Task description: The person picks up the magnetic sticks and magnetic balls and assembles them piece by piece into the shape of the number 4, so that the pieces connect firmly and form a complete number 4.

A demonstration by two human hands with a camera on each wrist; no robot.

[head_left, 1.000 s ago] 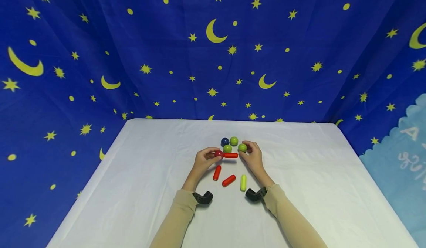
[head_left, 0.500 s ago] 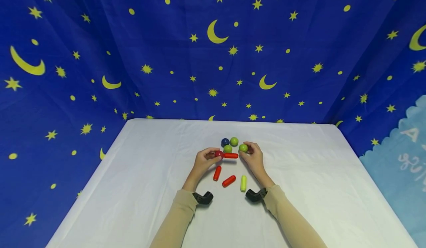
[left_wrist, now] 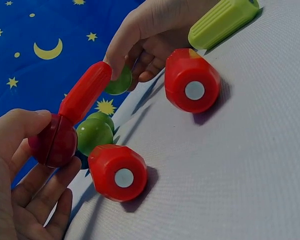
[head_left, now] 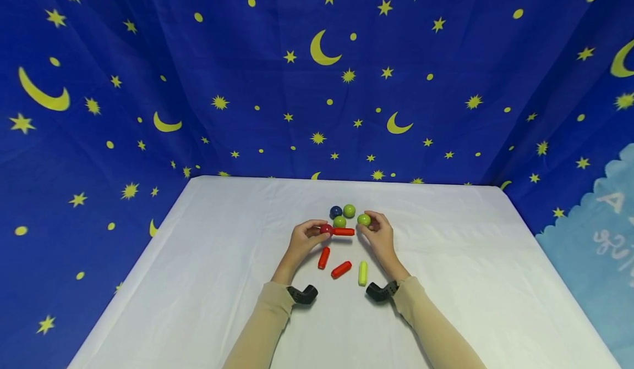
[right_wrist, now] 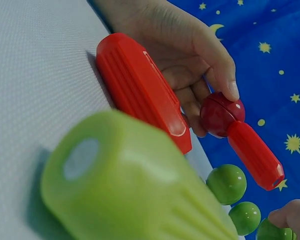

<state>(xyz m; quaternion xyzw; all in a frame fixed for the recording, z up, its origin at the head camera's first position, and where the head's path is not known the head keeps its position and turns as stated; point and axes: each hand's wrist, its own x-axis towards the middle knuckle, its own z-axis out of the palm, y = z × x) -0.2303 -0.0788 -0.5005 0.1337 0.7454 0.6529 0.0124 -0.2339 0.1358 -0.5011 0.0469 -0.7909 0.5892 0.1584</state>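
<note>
In the head view, my left hand (head_left: pixel 302 240) pinches a red ball (head_left: pixel 325 229) between thumb and fingers. A red rod (head_left: pixel 344 231) is joined to that ball and points right, raised off the cloth. My right hand (head_left: pixel 381 240) pinches a green ball (head_left: pixel 364 219), a short gap beyond the rod's free end. Only a thumb and part of this ball show at the lower corner of the right wrist view. The left wrist view has the red ball (left_wrist: pixel 53 141) with a groove around it, under my left thumb.
Behind the hands lie a dark blue ball (head_left: pixel 335 211) and two green balls (head_left: pixel 349 210). Nearer, between the forearms, are two loose red rods (head_left: pixel 341 270) with pale round ends and a yellow-green rod (head_left: pixel 363 273). A white cloth covers the table (head_left: pixel 198 281); starry blue fabric (head_left: pixel 257 83) surrounds it.
My right hand has drifted slightly right with the green ball, widening the gap to the red rod. My left hand, the red ball and its rod stay nearly still.
</note>
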